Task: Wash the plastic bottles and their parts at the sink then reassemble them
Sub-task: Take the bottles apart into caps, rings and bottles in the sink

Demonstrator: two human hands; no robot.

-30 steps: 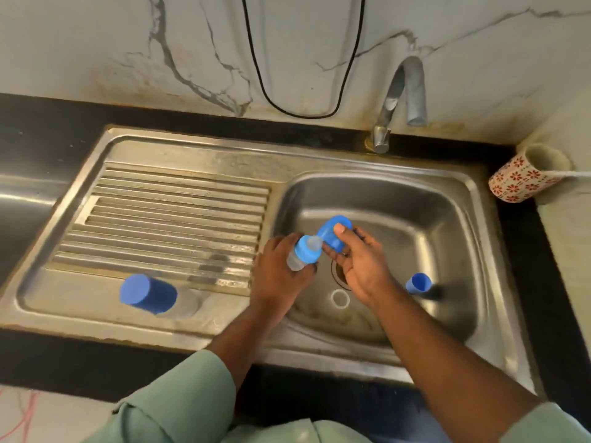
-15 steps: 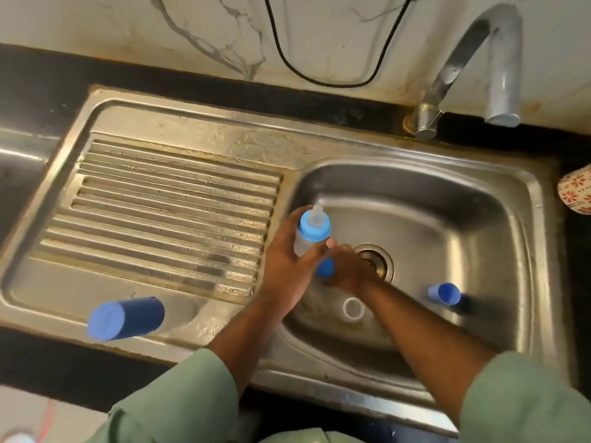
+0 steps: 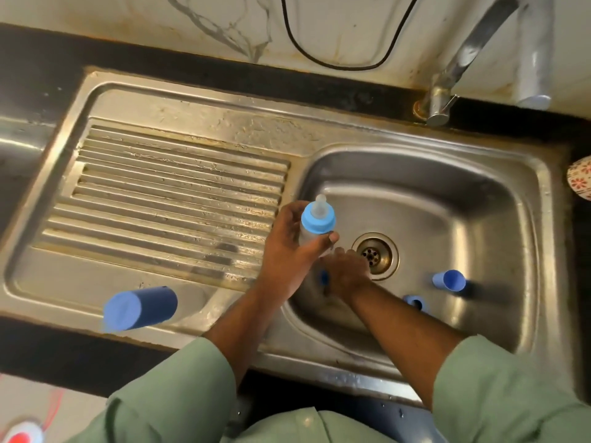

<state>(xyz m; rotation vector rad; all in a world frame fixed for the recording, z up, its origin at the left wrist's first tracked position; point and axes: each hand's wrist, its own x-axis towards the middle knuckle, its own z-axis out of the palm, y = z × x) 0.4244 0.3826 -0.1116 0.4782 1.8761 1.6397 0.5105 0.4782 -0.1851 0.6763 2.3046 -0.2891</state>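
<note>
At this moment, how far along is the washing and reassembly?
Partly done. One small bottle with blue collar and teat fitted is gripped in the left hand. The right hand reaches low in the basin, something blue beneath it. Still loose: a blue cap and blue ring in the basin, a blue bottle on the drainboard.

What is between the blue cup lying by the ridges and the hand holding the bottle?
Only bare wet steel of the draining board lies between the blue cup and the left hand, in the head view.

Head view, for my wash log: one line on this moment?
left hand: holds clear plastic bottle with blue collar | right hand: low in steel sink basin, grip unclear
</note>
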